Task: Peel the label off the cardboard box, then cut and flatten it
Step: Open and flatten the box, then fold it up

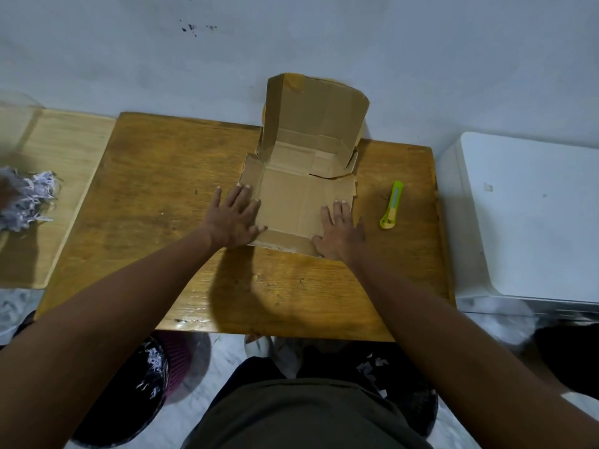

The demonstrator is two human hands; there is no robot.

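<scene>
The cut-open brown cardboard box (301,176) lies on the wooden table (155,202), its near panels spread flat and its far part still standing up against the wall. My left hand (235,218) lies flat, fingers spread, on the box's left flap and the table beside it. My right hand (340,231) presses palm-down on the box's near right corner. A green and yellow utility knife (392,205) rests on the table just right of the box, untouched. No label shows on the cardboard.
A lighter wooden board (55,176) at the left carries a heap of shredded paper (27,196). A white cabinet (531,215) stands at the right. Below the table's near edge sit a dark bag with paper scraps (142,384) and a purple basket (180,361).
</scene>
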